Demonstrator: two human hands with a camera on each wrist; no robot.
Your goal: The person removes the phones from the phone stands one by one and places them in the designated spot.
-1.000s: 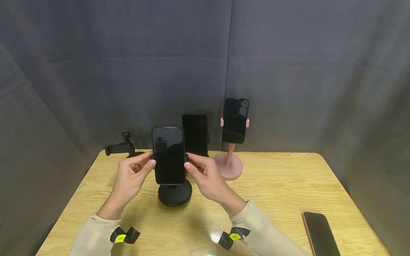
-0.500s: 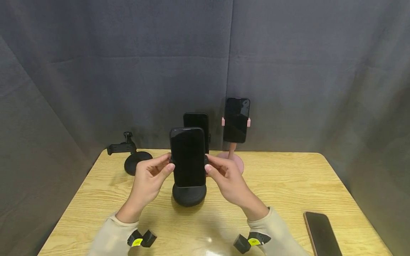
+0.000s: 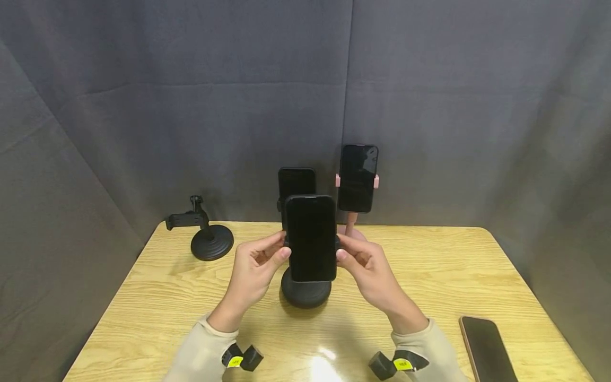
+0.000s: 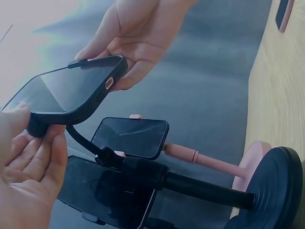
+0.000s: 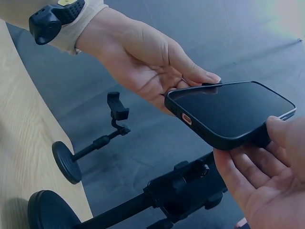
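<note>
Between my hands stands a black-cased phone [image 3: 312, 239] in a phone holder, its dark screen facing me. The holder's round black base [image 3: 305, 294] shows below it. At the phone's left edge, my left hand [image 3: 253, 270] pinches the holder's side clamp with thumb and fingers. My right hand [image 3: 374, 273] pinches the opposite clamp in the same way. In the left wrist view, the stand's black post [image 4: 209, 191] runs from the base, and a curved arm reaches up behind the phone. The right wrist view shows a thumb lying along each long edge of the phone [image 5: 233, 112].
Close behind is another mounted phone [image 3: 296, 180], partly hidden. A pink stand holding a phone [image 3: 358, 178] is at the back, right of it. A black stand without a phone [image 3: 212, 242] is at back left. A pink-edged phone [image 3: 489, 350] lies at front right.
Both hands and the black holder with its phone have moved right, to in front of the rear phone. The black stand at back left has come fully into sight.
</note>
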